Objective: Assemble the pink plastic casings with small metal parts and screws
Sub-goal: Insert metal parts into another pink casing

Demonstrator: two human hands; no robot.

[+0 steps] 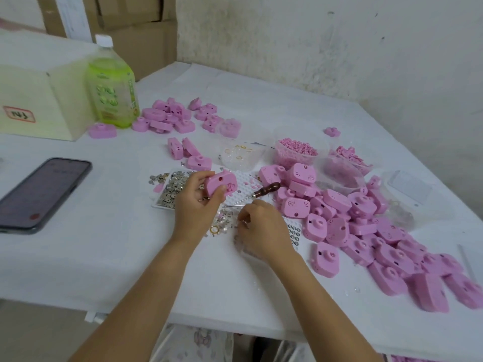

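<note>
Left hand (194, 202) grips one pink casing (220, 184); right hand (261, 228) pinches among small metal parts (224, 218).

Two bare arms, no sleeves anywhere. No gloves on the left hand (194, 205) or the right hand (261, 228). No watch, no bands on the wrists. Short nails. Something small and shiny at a right finger, too tiny to tell.
</note>
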